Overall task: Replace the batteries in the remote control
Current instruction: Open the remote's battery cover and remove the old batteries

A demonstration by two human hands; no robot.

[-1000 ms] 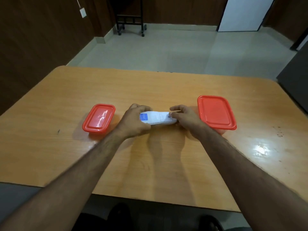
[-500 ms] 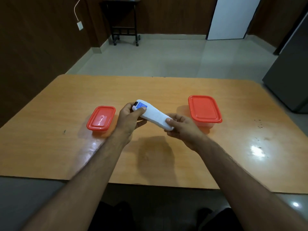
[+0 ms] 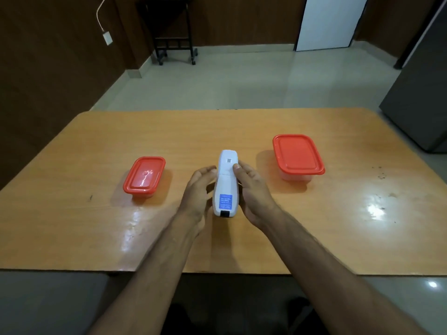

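The white remote control (image 3: 226,180) is held above the wooden table (image 3: 242,131), back side up, its long axis pointing away from me. A blue label sits near its near end and a small code sticker near its far end. My right hand (image 3: 255,192) grips its right side with the thumb pressed on the back cover. My left hand (image 3: 197,189) lies along its left side, its nearly straight fingertips touching the edge. The battery cover looks closed. No batteries are visible.
A small red-lidded container (image 3: 144,175) stands to the left of my hands, and a larger red-lidded container (image 3: 297,154) to the right. A dark cabinet (image 3: 420,93) stands beside the table's far right corner.
The remote has turned from lying crosswise between my hands to pointing away from me. My right hand now grips its side with the thumb on top. My left hand has loosened its hold.
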